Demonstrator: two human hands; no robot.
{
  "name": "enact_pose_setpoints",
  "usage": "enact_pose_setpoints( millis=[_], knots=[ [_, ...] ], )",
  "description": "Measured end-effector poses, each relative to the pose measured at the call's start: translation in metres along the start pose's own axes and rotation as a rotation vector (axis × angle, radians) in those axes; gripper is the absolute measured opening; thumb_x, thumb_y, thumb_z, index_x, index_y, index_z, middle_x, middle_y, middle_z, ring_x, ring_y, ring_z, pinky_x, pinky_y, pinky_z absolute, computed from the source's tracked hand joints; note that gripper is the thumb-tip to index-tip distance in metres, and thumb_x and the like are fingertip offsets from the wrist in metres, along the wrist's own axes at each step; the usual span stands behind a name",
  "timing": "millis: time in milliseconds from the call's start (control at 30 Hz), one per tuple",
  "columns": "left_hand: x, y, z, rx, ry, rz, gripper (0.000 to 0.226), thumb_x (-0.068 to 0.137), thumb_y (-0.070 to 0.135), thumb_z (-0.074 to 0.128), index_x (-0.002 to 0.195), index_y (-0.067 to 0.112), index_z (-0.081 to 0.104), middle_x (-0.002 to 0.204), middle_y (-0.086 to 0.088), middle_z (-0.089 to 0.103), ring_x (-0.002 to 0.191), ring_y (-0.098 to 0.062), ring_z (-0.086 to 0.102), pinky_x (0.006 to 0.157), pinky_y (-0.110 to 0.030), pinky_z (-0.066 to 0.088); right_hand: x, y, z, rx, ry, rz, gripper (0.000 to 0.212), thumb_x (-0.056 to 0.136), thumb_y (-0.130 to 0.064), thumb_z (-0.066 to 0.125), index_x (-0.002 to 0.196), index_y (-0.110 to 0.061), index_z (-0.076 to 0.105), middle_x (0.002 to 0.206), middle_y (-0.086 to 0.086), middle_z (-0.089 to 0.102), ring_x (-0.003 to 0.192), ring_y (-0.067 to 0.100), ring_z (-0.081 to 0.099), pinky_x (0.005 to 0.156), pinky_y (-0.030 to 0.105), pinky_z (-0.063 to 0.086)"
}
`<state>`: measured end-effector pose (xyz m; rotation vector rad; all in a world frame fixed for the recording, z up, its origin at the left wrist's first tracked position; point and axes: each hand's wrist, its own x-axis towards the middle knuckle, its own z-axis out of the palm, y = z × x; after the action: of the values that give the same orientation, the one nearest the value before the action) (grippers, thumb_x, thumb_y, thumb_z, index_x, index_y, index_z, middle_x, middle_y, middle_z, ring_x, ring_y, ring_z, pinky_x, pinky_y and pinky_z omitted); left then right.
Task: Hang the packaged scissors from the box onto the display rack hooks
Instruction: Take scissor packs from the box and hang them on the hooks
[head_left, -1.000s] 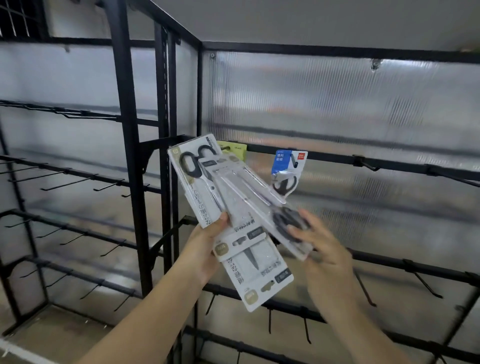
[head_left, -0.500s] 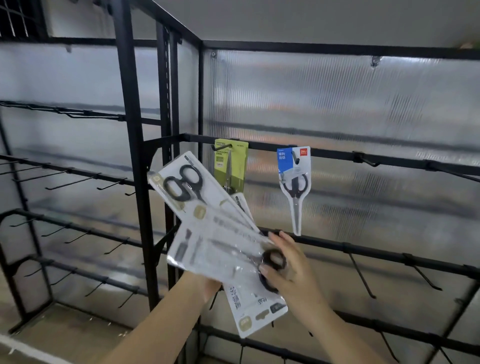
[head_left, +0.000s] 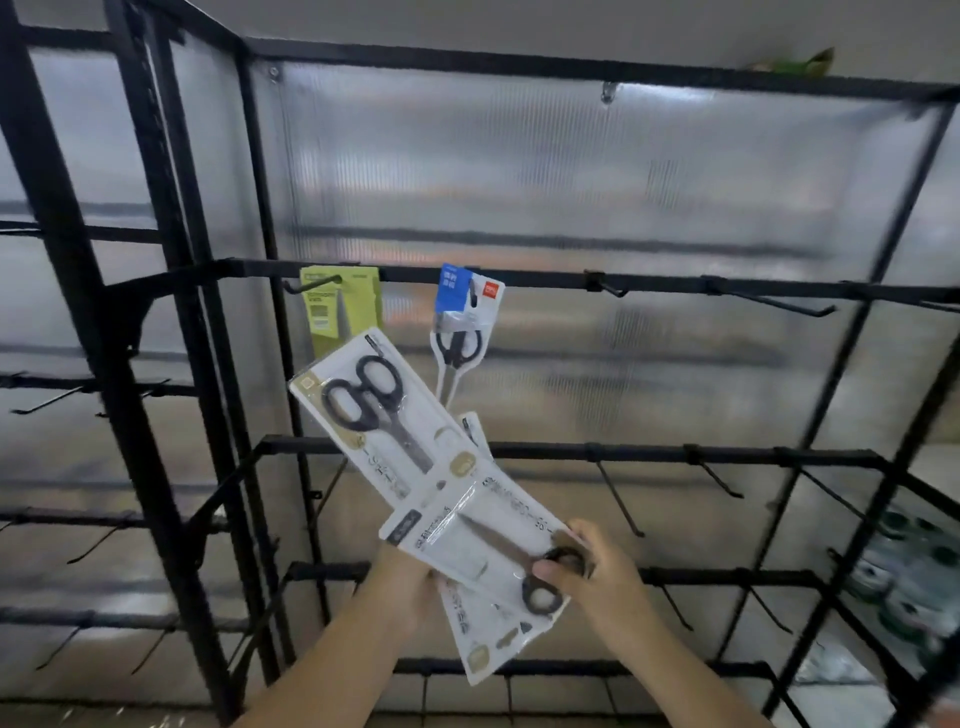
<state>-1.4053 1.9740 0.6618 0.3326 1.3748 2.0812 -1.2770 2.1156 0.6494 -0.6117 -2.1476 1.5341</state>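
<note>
Looking forward from the head view, a fan of white scissors packs is seen held up in front of a black display rack backed by ribbed translucent panels. The left hand is closed round the lower ends of the packs from behind, its fingers mostly hidden by the cards. The upper pack is tilted up and to the left, and black-handled scissors are shown under its clear cover, handles uppermost. A second pack is laid across the front of the fan, slanting down to the right; its handle end is pinched by the right hand, thumb on the front by the black loops and fingers curled behind. A third pack is seen below both hands, pointing downward, partly covered by the others.

On the top rail of the rack, towards its left end, two packs are already hung. A green pack is carried on the leftmost hook, and a blue-and-white pack is hung just to its right, its lower tip close above the raised fan. Bare hooks are seen further right along the same rail, and more on the rails below. At the lower right edge, blurred goods are stacked on a side shelf; what they are cannot be told.
</note>
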Motion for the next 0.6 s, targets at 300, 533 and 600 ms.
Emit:
enact_pose_setpoints(
  millis=[300,533,600],
  knots=[
    [0.019,-0.035,0.089,-0.082,-0.19,-0.252,0.043,0.07,0.036,0.069,0.104,0.009,0.069,0.1,-0.009,0.073,0.085,-0.023,0.072,0.062,-0.034,0.058,-0.027,0.038,-0.121,0.119,0.524,-0.035,0.035,0.087,0.004,0.06,0.066,-0.014,0.038,0.056,-0.011,0.045,0.05,0.002,0.047,0.054,0.019,0.039],
    [0.016,-0.05,0.155,-0.031,-0.319,-0.256,0.042,0.085,0.03,0.061,0.119,0.005,0.062,0.107,-0.012,0.071,0.096,-0.027,0.069,0.074,-0.038,0.058,-0.033,0.012,-0.193,0.119,0.708,-0.225,0.02,0.086,-0.004,0.061,0.078,-0.018,0.049,0.075,0.008,0.055,0.066,0.018,0.056,0.063,0.03,0.046],
    [0.016,-0.048,0.169,-0.021,-0.326,-0.234,0.045,0.084,0.028,0.062,0.121,0.004,0.06,0.109,-0.014,0.07,0.102,-0.031,0.066,0.086,-0.045,0.053,-0.026,0.0,-0.207,0.125,0.71,-0.251,0.021,0.087,-0.009,0.062,0.089,-0.028,0.053,0.078,0.001,0.063,0.065,0.01,0.063,0.057,0.021,0.051]
  ],
)
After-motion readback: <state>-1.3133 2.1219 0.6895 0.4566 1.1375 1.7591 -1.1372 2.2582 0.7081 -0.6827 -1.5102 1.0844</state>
